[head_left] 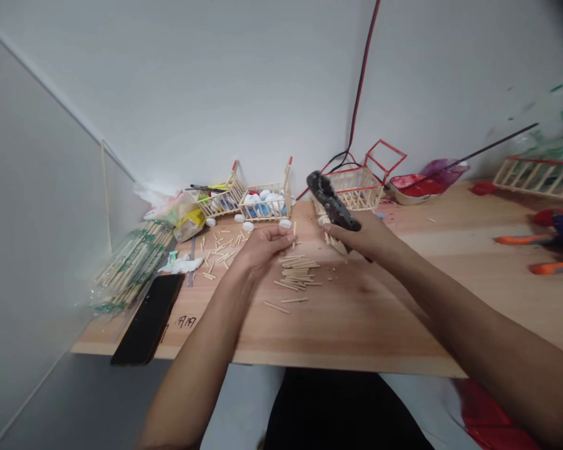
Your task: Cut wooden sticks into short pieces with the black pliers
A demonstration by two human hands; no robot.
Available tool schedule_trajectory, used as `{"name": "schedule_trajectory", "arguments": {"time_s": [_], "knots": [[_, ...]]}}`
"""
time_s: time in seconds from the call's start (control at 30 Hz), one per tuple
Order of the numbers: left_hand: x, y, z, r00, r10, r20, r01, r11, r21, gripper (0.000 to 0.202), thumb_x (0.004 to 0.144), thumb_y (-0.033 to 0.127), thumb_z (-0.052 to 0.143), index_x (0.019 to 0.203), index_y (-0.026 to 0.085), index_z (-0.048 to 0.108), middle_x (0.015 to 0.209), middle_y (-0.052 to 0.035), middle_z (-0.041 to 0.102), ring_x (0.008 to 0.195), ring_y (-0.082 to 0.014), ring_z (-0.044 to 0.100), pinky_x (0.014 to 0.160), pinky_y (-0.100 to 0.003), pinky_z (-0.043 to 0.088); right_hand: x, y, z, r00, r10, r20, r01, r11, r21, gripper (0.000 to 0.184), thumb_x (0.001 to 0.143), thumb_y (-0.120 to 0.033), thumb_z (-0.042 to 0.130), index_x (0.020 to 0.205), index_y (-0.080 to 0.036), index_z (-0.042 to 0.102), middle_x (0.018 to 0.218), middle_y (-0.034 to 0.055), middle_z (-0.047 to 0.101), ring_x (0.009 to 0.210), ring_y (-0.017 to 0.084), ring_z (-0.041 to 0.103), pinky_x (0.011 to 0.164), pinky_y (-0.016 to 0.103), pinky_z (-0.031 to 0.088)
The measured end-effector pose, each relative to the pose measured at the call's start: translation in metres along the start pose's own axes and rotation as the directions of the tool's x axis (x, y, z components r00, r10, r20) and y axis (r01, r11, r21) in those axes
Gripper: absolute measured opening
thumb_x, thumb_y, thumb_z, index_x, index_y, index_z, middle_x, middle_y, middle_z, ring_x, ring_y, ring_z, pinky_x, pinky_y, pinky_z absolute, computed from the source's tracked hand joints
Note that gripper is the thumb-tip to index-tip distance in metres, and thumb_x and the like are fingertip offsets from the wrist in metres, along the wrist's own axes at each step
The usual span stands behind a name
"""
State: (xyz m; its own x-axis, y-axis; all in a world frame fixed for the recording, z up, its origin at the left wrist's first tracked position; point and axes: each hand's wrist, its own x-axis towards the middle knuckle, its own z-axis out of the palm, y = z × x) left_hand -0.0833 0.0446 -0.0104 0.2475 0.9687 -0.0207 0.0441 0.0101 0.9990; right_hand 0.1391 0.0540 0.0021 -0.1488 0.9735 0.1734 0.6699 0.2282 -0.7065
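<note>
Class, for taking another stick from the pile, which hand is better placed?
Probably the left hand: it is beside the stick pile and appears to pinch one stick, while the right hand grips a dark tool.

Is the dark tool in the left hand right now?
No, the right hand grips the dark tool, while the left hand pinches a thin wooden stick.

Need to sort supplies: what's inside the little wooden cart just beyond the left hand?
White and blue pieces, possibly caps, sit inside the cart; anything beneath them is covered.
</note>
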Motion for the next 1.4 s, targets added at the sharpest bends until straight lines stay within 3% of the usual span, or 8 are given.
{"name": "schedule_trajectory", "arguments": {"time_s": [0.1,0.2,0.43,0.67,0.93,1.4], "knots": [[-0.002,0.003,0.009,0.994,-0.073,0.083,0.092,0.959,-0.267,0.034,0.058,0.034,0.086,0.069,0.011,0.063,0.064,0.0001,0.058,0.058,-0.0063,0.05,0.058,-0.02,0.037,-0.007,-0.008,0.007,0.998,0.029,0.059,-0.047,0.941,0.335,0.039,0.072,-0.056,0.064,0.063,-0.02,0.051,0.056,-0.0013,0.051,0.052,0.013,0.047,0.048,0.025,0.033],[-0.003,0.002,0.016,0.989,-0.115,0.092,0.139,0.937,-0.32,0.038,0.055,0.032,0.089,0.074,0.011,0.065,0.067,-0.0001,0.061,0.061,-0.0064,0.055,0.061,-0.02,0.041,-0.012,-0.012,0.017,0.991,0.065,0.121,-0.114,0.875,0.471,0.043,0.066,-0.058,0.07,0.064,-0.02,0.05,0.055,-0.0032,0.049,0.049,0.011,0.044,0.044,0.023,0.033],[-0.002,-0.002,0.023,0.995,-0.088,0.041,0.096,0.957,-0.274,0.036,0.059,0.032,0.086,0.076,0.011,0.062,0.068,0.0013,0.062,0.061,-0.0066,0.056,0.059,-0.021,0.044,-0.013,-0.015,0.023,0.968,0.157,0.194,-0.234,0.839,0.49,0.041,0.066,-0.053,0.072,0.063,-0.02,0.048,0.048,-0.0051,0.046,0.041,0.009,0.041,0.036,0.022,0.028],[-0.002,-0.001,0.026,0.996,-0.083,0.021,0.085,0.965,-0.249,0.036,0.056,0.032,0.087,0.071,0.011,0.063,0.066,0.0005,0.062,0.059,-0.0074,0.056,0.058,-0.022,0.046,-0.014,-0.014,0.025,0.966,0.175,0.192,-0.251,0.821,0.512,0.036,0.071,-0.049,0.071,0.067,-0.02,0.049,0.047,-0.0056,0.047,0.037,0.009,0.042,0.033,0.021,0.029],[-0.001,-0.003,0.028,0.995,-0.093,0.021,0.095,0.969,-0.23,0.038,0.056,0.035,0.087,0.071,0.01,0.063,0.062,-0.0008,0.063,0.057,-0.0084,0.058,0.056,-0.021,0.042,-0.014,-0.013,0.025,0.988,0.093,0.121,-0.138,0.878,0.459,0.038,0.072,-0.051,0.07,0.065,-0.02,0.049,0.05,-0.004,0.049,0.042,0.01,0.046,0.037,0.021,0.032],[-0.001,0.001,0.03,0.995,-0.101,0.0,0.1,0.979,-0.181,0.03,0.06,0.029,0.084,0.069,0.011,0.062,0.058,0.0007,0.061,0.053,-0.0065,0.056,0.056,-0.021,0.044,-0.015,-0.015,0.023,0.987,0.093,0.133,-0.144,0.879,0.455,0.033,0.075,-0.047,0.068,0.07,-0.02,0.051,0.05,-0.004,0.051,0.043,0.01,0.046,0.037,0.021,0.035]]}}
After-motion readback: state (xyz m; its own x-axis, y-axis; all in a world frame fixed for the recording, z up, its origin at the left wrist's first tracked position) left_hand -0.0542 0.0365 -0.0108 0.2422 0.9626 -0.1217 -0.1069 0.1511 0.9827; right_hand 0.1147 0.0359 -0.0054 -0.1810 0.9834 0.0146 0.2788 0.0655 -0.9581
